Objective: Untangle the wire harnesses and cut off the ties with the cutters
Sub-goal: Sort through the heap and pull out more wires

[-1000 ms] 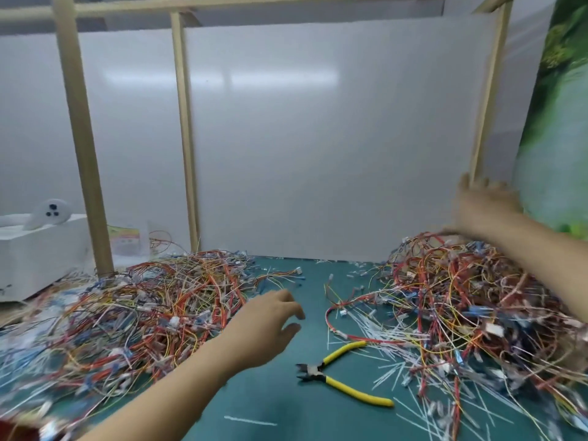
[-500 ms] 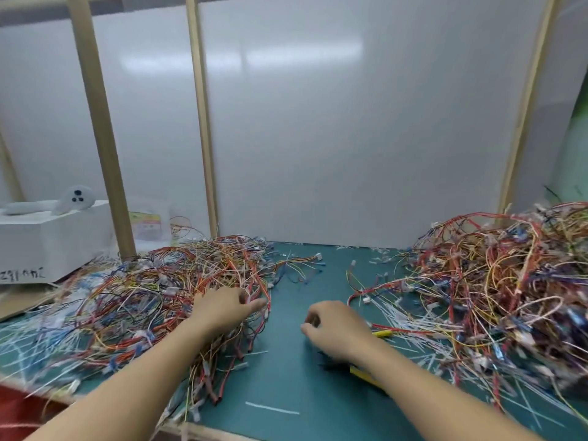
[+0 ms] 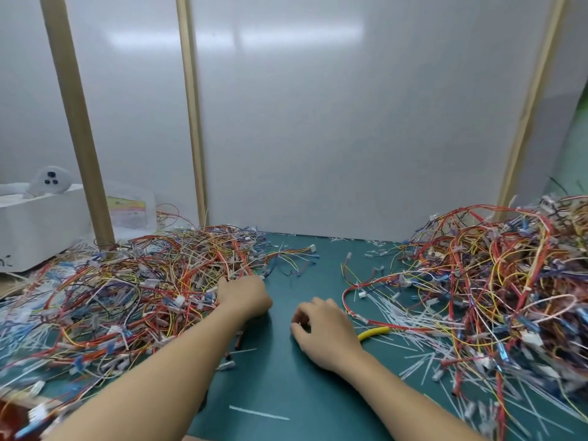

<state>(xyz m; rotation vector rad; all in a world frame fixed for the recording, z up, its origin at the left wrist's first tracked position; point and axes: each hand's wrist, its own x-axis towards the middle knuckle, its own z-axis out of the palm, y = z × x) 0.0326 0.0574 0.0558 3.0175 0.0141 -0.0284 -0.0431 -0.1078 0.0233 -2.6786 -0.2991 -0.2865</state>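
Both unmoved, left hand (image 3: 246, 297) on wires (image 3: 143, 281), right hand (image 3: 324, 332) over cutters (image 3: 374, 333)

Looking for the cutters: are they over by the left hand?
No: the cutters show a yellow handle poking from under the right hand, apart from the left hand.

A white device (image 3: 51, 181) lies atop a white box (image 3: 41, 224) at left.

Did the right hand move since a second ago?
Yes. The right hand came off the top of the right wire pile, down and left to the yellow cutters.
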